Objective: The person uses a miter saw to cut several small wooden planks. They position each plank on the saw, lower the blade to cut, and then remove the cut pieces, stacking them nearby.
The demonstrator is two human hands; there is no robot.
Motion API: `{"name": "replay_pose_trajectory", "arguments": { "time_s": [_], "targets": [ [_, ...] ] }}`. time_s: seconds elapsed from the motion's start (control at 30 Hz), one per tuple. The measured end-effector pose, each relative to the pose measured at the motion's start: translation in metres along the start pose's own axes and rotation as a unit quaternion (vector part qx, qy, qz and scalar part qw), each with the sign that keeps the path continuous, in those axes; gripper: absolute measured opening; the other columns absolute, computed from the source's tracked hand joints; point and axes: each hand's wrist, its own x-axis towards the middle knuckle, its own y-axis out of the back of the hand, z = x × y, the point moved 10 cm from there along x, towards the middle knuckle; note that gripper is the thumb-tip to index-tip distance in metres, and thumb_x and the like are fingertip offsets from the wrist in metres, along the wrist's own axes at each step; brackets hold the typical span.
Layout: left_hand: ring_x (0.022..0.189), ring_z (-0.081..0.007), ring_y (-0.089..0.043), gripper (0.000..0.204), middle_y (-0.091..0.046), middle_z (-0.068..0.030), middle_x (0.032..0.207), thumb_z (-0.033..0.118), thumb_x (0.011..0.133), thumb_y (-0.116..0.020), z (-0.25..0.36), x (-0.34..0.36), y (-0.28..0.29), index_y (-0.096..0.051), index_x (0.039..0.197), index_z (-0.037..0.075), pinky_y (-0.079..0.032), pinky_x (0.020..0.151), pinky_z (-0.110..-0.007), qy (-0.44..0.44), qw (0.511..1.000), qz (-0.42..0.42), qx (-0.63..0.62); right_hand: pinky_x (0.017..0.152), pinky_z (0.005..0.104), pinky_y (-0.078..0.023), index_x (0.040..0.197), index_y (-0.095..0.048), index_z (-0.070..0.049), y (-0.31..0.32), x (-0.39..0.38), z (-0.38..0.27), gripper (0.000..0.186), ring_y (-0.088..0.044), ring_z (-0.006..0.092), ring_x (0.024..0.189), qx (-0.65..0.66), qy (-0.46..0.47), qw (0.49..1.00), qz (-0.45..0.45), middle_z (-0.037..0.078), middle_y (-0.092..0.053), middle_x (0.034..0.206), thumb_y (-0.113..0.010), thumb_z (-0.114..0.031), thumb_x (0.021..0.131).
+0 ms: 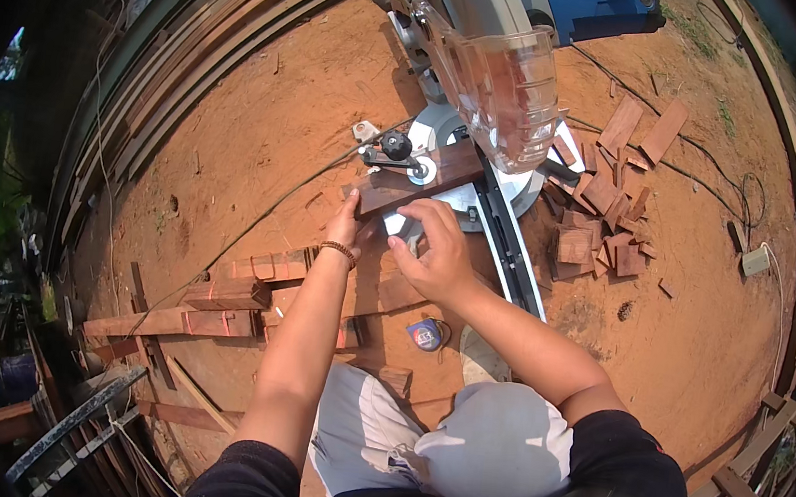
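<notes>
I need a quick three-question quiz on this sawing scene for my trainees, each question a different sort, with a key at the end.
1. Multiple choice: which wrist wears the beaded bracelet? A) right B) left C) neither
2. True or false: a heap of cut wood pieces lies to the right of the saw.
3. Fill in the blank: the left hand touches the near end of a dark wooden ____.

Key: 1. B; 2. true; 3. board.

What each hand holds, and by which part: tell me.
The left hand holds the wooden board by its left end; whether the right hand holds anything cannot be told.
</notes>
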Motion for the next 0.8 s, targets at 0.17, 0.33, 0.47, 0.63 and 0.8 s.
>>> {"name": "replay_pose_trajectory", "arguments": {
  "time_s": [0.17, 0.33, 0.47, 0.63, 0.8],
  "targets": [
    [0.126, -0.0200, -0.057, 0.050, -0.066, -0.0023, 0.136, 0.050, 0.101, -0.068, -0.007, 0.006, -0.007, -0.063, 0.137, 0.016, -0.045, 0.104, -0.049, 0.016, 0.999, 0.006, -0.028, 0.097, 0.0438, -0.048, 0.114, -0.066, -0.001, -0.026, 0.092, 0.001, 0.031, -0.061, 0.0337, 0.108, 0.029, -0.026, 0.992, 0.119, 0.015, -0.068, 0.113, -0.076, -0.017, 0.089],
    [0.116, -0.0221, -0.066, 0.049, -0.069, -0.0078, 0.130, 0.038, 0.101, -0.072, 0.002, -0.001, -0.010, -0.061, 0.139, 0.008, -0.055, 0.099, -0.043, -0.052, 0.996, 0.007, -0.070, 0.070, 0.0374, -0.052, 0.081, -0.068, -0.004, -0.047, 0.113, 0.031, 0.024, -0.066, 0.0246, 0.073, -0.006, -0.090, 0.983, 0.163, 0.009, -0.069, 0.076, -0.081, -0.023, 0.089],
    [0.105, -0.0220, -0.071, 0.047, -0.073, -0.0134, 0.121, 0.033, 0.101, -0.074, 0.001, 0.000, -0.007, -0.064, 0.132, -0.001, -0.058, 0.090, -0.036, -0.063, 0.993, 0.032, -0.095, 0.060, 0.0319, -0.048, 0.072, -0.067, -0.001, -0.050, 0.117, 0.052, 0.034, -0.061, 0.0141, 0.060, -0.040, -0.106, 0.985, 0.133, 0.005, -0.067, 0.064, -0.083, -0.024, 0.090],
    [0.119, -0.0234, -0.064, 0.052, -0.068, -0.0115, 0.130, 0.037, 0.101, -0.073, 0.001, 0.003, -0.010, -0.061, 0.136, 0.001, -0.051, 0.102, -0.043, -0.057, 0.996, -0.006, -0.073, 0.056, 0.0256, -0.044, 0.072, -0.066, -0.002, -0.087, 0.141, 0.070, 0.033, -0.056, 0.0057, 0.062, 0.223, -0.177, 0.916, -0.283, 0.001, -0.066, 0.066, -0.082, -0.021, 0.094],
    [0.124, -0.0232, -0.063, 0.051, -0.067, -0.0093, 0.133, 0.037, 0.101, -0.073, -0.004, 0.004, -0.010, -0.060, 0.138, 0.004, -0.049, 0.108, -0.046, -0.041, 0.996, -0.017, -0.082, 0.062, 0.0265, -0.048, 0.088, -0.066, -0.002, -0.050, 0.120, 0.071, 0.023, -0.060, 0.0081, 0.069, 0.168, -0.206, 0.961, 0.083, 0.002, -0.068, 0.077, -0.079, -0.018, 0.097]
  ]
}}
